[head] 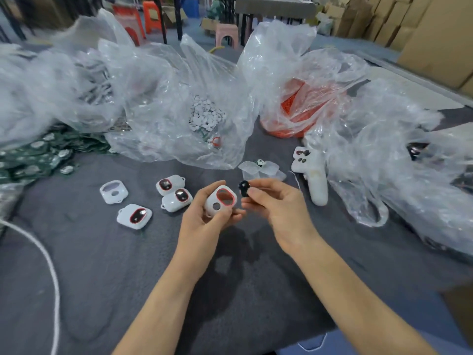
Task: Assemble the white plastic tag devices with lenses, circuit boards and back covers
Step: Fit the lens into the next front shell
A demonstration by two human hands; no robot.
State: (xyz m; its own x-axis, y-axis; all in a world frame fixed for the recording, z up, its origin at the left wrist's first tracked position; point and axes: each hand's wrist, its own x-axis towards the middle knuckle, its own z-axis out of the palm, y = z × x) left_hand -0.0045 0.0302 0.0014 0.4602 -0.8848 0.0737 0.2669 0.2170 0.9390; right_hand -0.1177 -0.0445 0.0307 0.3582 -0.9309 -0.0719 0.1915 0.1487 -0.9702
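Head view: left hand [204,213] grips a white tag shell [220,204]; right hand [275,203] pinches a small black part [243,188].

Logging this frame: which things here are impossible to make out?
Head view, all:
- What the small black part in the right hand is: too small, fingertips partly cover it.
- Back of the white shell: hidden against the left hand.
- Contents of the far-left bag: blurred.
- The orange-red items: veiled by their crinkled plastic bag.

White shell [220,201] with red-ringed window; black part [243,188]; grey desk [128,265]; orange bag [294,108] at 1 o'clock.
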